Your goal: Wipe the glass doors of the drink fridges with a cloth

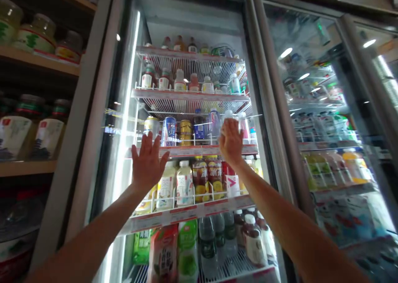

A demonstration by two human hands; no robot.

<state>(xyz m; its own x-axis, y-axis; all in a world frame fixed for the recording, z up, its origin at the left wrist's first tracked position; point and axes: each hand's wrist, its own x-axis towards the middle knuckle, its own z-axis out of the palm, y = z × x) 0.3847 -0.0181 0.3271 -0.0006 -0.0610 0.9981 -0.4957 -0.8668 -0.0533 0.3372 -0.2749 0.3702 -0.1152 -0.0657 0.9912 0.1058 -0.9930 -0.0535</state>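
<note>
My left hand (148, 163) is raised in front of a lit drinks fridge, palm forward, fingers spread and nothing in it. To its right, my right hand (230, 142) is held up before the bottles on the middle shelf. Its fingers point upward and bend a little; I make out nothing in them. Reflections show on the glass door (192, 22) between the hands and the drinks. Whether either hand touches the glass, I cannot tell. Behind the hands are a blue can (169, 131), a gold can (185, 133) and a dark bottle with a blue label (199, 125).
Below the hands, a shelf holds tea bottles (184, 183), with cartons (163, 254) and clear bottles (207, 245) lower down. At left stands a wooden shelf (27, 167) with large jars. Another glass-doored fridge (326, 142) is at right, past a metal frame (280, 109).
</note>
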